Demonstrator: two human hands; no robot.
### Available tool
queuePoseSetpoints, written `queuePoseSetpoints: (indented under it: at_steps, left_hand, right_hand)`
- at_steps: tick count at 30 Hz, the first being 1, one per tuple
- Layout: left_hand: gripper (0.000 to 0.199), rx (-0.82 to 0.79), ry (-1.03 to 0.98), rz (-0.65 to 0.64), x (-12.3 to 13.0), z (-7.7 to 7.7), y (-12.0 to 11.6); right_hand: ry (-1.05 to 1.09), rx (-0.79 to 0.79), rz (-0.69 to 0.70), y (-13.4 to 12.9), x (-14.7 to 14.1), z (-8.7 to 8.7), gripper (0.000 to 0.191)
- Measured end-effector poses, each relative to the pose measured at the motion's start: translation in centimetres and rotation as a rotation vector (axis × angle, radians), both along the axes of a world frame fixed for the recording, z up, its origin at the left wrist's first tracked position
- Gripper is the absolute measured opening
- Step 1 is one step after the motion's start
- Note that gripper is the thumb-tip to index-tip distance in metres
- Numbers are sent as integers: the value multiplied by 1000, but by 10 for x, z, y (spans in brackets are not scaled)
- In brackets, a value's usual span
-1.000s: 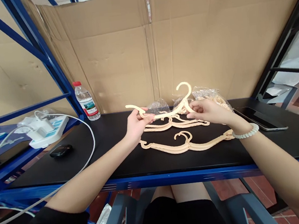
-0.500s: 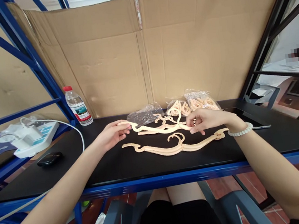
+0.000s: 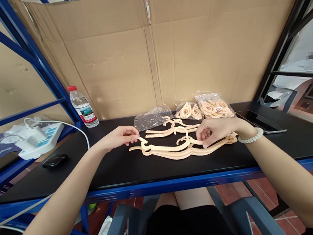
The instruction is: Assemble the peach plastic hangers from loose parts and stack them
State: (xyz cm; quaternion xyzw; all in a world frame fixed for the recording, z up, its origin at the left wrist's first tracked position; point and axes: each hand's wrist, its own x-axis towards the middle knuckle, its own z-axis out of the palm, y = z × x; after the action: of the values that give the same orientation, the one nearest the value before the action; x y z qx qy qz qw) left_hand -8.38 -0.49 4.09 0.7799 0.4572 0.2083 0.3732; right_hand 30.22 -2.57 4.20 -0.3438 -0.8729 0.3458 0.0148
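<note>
Between my hands is a cream folding clothes hanger (image 3: 167,148), held low over other unfolded hangers (image 3: 174,155) of the same kind. My left hand (image 3: 123,138) pinches its left end. The fingers of my right hand (image 3: 213,130) are closed on its right arm, partly covering it. From here I cannot tell whether the held hanger rests on those beneath. Just behind lies another hanger piece (image 3: 161,133) with a hook, its right end hidden by my right hand.
Clear bags of cream hanger parts (image 3: 214,105) and a crumpled plastic bag (image 3: 152,117) lie at the back. A water bottle (image 3: 84,108), black mouse (image 3: 55,161) and white power strip (image 3: 42,142) are left. A dark tablet (image 3: 258,121) lies right. Cardboard (image 3: 207,43) walls the back.
Both hands have lowered the held hanger toward me, from over the rear pieces to over the front hangers. The view has shifted slightly.
</note>
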Motion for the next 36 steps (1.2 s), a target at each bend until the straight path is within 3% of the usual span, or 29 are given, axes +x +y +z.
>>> queuePoseSetpoints:
  at_steps: [12, 23, 29, 36]
  left_hand:
    - [23, 56, 67, -6, 3, 2, -3]
    - [22, 111, 205, 24, 0, 0, 0]
    - [23, 118, 216, 43, -3, -3, 4]
    - [25, 177, 211, 106, -3, -2, 2]
  right_hand:
    - [-16, 25, -11, -7, -9, 2, 20]
    - [38, 74, -41, -2, -7, -3, 35]
    - [221, 102, -200, 4, 2, -2, 54]
    - [399, 301, -425, 4, 10, 7, 51]
